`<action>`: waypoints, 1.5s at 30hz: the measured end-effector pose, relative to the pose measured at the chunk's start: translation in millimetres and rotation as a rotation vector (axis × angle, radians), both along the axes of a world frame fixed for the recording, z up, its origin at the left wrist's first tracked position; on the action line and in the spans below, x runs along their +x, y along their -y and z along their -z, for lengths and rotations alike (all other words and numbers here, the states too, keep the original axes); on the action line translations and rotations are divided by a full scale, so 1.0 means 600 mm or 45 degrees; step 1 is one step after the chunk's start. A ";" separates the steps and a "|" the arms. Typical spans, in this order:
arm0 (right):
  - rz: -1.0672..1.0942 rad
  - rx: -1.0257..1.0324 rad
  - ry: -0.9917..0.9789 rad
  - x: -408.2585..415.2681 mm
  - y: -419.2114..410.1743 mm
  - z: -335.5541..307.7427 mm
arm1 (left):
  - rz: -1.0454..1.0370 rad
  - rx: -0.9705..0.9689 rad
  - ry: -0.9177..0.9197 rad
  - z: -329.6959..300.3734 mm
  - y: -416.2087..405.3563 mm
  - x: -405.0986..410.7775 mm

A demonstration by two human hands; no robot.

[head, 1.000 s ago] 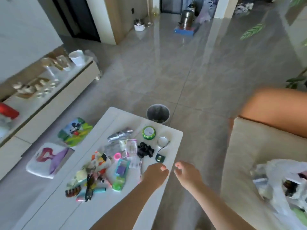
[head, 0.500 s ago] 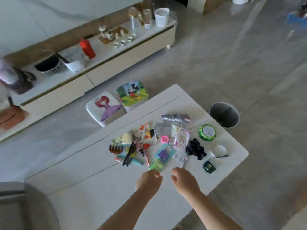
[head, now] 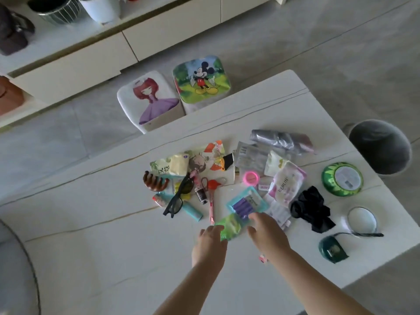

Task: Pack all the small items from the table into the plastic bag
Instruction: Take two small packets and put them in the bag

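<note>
Our left hand and right hand flank the green packet on the white table, relaxed fingertips touching its edges; whether they grip, we cannot tell. Its long axis points up-right toward the blue packet.

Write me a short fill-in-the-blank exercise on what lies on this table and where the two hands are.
1. Both hands, the left hand and the right hand, reach for the small ____ packet.
2. The sunglasses have ____ frames.
3. Past the far edge of the table stand ____ cushioned stools, one with a cartoon mouse.
4. The round tin near the right edge is ____.

Missing words: green; black; two; green
</note>
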State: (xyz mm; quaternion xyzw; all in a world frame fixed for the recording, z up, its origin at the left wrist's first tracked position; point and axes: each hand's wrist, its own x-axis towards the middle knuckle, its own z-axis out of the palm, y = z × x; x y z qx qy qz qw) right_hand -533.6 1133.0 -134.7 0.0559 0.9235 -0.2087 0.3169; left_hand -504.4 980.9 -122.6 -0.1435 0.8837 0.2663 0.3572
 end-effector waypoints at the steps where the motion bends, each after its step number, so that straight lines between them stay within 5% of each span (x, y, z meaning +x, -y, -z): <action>1: 0.012 -0.005 -0.017 -0.007 0.001 0.020 | -0.004 -0.005 -0.028 0.018 -0.004 -0.006; 9: -0.040 0.220 -0.404 -0.016 0.020 0.133 | 0.197 -0.205 -0.131 0.117 -0.015 -0.034; 14: -0.019 0.254 -0.401 -0.019 0.022 0.149 | 0.200 -0.244 -0.080 0.126 -0.004 -0.026; 24: 0.160 -0.014 -0.469 -0.021 0.000 0.131 | -0.115 -0.179 -0.190 0.120 0.007 -0.078; 37: -0.085 0.199 -0.534 -0.043 -0.007 0.142 | -0.160 -0.200 -0.104 0.132 -0.008 -0.069; 45: 0.077 0.046 -0.505 -0.034 0.004 0.120 | -0.513 -0.176 -0.390 0.116 0.030 -0.125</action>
